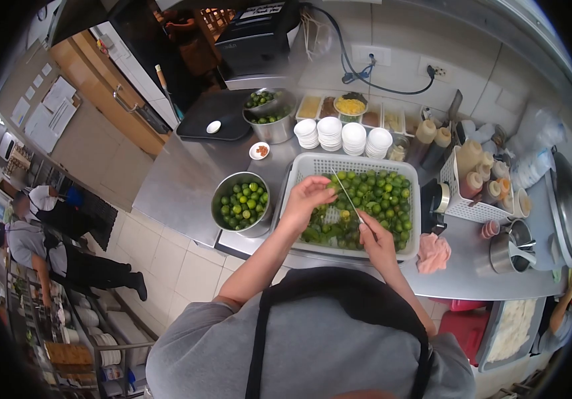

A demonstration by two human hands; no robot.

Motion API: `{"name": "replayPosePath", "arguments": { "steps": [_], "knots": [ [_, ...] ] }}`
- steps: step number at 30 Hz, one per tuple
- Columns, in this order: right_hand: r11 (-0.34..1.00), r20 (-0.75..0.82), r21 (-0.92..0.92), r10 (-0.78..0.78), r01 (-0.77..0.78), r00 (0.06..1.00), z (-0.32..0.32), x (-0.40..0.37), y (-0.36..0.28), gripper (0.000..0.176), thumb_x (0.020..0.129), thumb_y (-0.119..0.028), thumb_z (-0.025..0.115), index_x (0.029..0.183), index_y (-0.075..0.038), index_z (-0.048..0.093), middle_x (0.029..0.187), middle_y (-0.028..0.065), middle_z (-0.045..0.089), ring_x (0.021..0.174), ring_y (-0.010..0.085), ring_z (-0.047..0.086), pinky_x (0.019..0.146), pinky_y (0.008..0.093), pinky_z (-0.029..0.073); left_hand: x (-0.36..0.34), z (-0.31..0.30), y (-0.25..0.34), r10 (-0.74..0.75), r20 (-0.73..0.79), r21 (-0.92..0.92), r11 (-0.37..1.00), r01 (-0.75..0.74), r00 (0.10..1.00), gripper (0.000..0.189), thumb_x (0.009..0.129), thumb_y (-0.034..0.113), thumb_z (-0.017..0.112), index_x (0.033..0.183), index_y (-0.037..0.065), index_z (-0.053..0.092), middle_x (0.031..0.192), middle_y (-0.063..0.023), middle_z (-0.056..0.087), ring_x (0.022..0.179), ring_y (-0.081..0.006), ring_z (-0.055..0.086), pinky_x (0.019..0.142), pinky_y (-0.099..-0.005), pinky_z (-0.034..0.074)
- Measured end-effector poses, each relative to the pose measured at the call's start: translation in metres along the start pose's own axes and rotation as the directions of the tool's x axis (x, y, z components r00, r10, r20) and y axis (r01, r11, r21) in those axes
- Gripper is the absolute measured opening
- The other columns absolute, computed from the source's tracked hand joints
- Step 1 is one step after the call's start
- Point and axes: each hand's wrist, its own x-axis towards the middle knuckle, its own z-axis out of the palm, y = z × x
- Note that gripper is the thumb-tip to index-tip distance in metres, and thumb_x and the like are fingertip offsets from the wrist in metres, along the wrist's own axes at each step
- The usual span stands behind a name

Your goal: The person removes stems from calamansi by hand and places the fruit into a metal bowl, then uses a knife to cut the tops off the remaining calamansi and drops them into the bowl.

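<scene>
Both my hands are above a white perforated basket (290,183) of small green limes (385,193). My right hand (377,239) is closed round the handle of a thin knife (347,195), its blade slanting up and left over the limes. On the basket's left side my left hand (309,199) has its fingers bent together near the blade; what they hold, if anything, is too small to make out. Green leaves (322,234) show among the limes at the near left. Left of the basket stands a metal pot (240,203) filled with limes.
Stacked white cups (330,133) line the basket's far edge. A second lime pot (274,130), a black tray (216,120) and a small dish (258,151) are at the back left. Bottles in a white crate (462,189) and a pink cloth (433,253) are right. Two people stand far left.
</scene>
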Motion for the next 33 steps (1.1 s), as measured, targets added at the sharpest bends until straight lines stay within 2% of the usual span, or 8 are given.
{"name": "replayPosePath", "arguments": {
  "steps": [6,8,9,12,24,30,32,33],
  "knots": [
    [0.998,-0.051,0.009,-0.069,0.070,0.996,0.000,0.000,-0.005,0.034,0.091,-0.014,0.051,0.124,-0.008,0.053,0.072,-0.0018,0.053,0.058,0.0045,0.041,0.053,0.0197,0.037,0.000,0.007,0.011,0.031,-0.045,-0.054,0.998,-0.034,0.999,0.026,0.081,0.005,0.064,0.104,-0.002,0.055,0.094,-0.0087,0.060,0.088,-0.0149,0.058,0.080,-0.0300,0.050],
    [0.996,-0.050,-0.075,-0.054,0.050,0.997,-0.002,-0.002,-0.015,0.034,0.090,-0.014,0.051,0.124,-0.007,0.052,0.083,0.0022,0.061,0.067,0.0063,0.050,0.061,0.0214,0.041,0.001,0.004,0.008,0.034,-0.048,-0.042,0.998,-0.036,0.998,0.022,0.083,0.001,0.056,0.105,0.000,0.055,0.101,-0.0100,0.061,0.094,-0.0177,0.059,0.085,-0.0325,0.046],
    [0.990,-0.066,-0.087,-0.115,0.109,0.991,0.000,0.000,-0.010,0.033,0.090,-0.014,0.051,0.122,-0.007,0.053,0.101,0.0087,0.064,0.083,0.0125,0.058,0.073,0.0248,0.044,0.000,0.005,0.009,0.020,-0.052,-0.045,0.999,-0.023,0.998,0.022,0.083,0.001,0.056,0.105,0.000,0.055,0.101,-0.0100,0.061,0.094,-0.0177,0.059,0.085,-0.0325,0.046],
    [0.982,-0.039,-0.136,-0.136,0.129,0.990,0.003,-0.004,-0.014,0.032,0.090,-0.014,0.051,0.121,-0.006,0.053,0.112,0.0125,0.061,0.098,0.0190,0.059,0.082,0.0274,0.043,-0.002,0.010,0.014,0.047,-0.065,-0.062,0.997,-0.051,0.997,0.021,0.084,0.002,0.056,0.105,-0.001,0.055,0.100,-0.0096,0.061,0.093,-0.0174,0.059,0.086,-0.0322,0.046],
    [0.937,-0.062,-0.238,-0.276,0.254,0.959,0.006,-0.002,-0.012,0.032,0.090,-0.014,0.051,0.121,-0.007,0.054,0.103,0.0140,0.063,0.081,0.0199,0.058,0.073,0.0280,0.045,-0.001,0.011,0.011,0.071,-0.052,-0.168,0.983,-0.079,0.996,0.021,0.083,0.004,0.059,0.102,-0.004,0.054,0.099,-0.0103,0.060,0.090,-0.0172,0.059,0.086,-0.0334,0.049],
    [0.911,-0.101,-0.273,-0.345,0.308,0.933,0.007,0.009,-0.004,0.031,0.090,-0.014,0.051,0.120,-0.008,0.054,0.100,0.0136,0.063,0.076,0.0205,0.058,0.069,0.0287,0.045,-0.011,0.016,-0.005,-0.004,0.007,0.087,0.996,0.004,1.000,0.020,0.083,0.004,0.058,0.102,-0.001,0.057,0.098,-0.0079,0.062,0.086,-0.0144,0.060,0.079,-0.0289,0.049],
    [0.954,-0.153,-0.226,-0.234,0.197,0.960,0.002,0.017,0.000,0.030,0.090,-0.014,0.051,0.120,-0.008,0.055,0.100,0.0135,0.063,0.075,0.0203,0.058,0.069,0.0283,0.045,-0.026,0.030,-0.015,-0.107,0.161,0.179,0.981,0.077,0.981,0.020,0.082,0.002,0.058,0.102,0.000,0.058,0.097,-0.0082,0.063,0.084,-0.0140,0.061,0.076,-0.0272,0.050],
    [0.952,-0.161,-0.232,-0.242,0.202,0.957,0.000,0.018,-0.001,0.030,0.090,-0.014,0.051,0.119,-0.008,0.055,0.101,0.0132,0.064,0.077,0.0193,0.059,0.071,0.0278,0.045,-0.025,0.031,-0.014,-0.066,0.080,0.081,0.995,0.060,0.995,0.022,0.081,0.001,0.059,0.103,-0.001,0.058,0.095,-0.0080,0.064,0.084,-0.0135,0.061,0.075,-0.0261,0.050]
  ]
}}
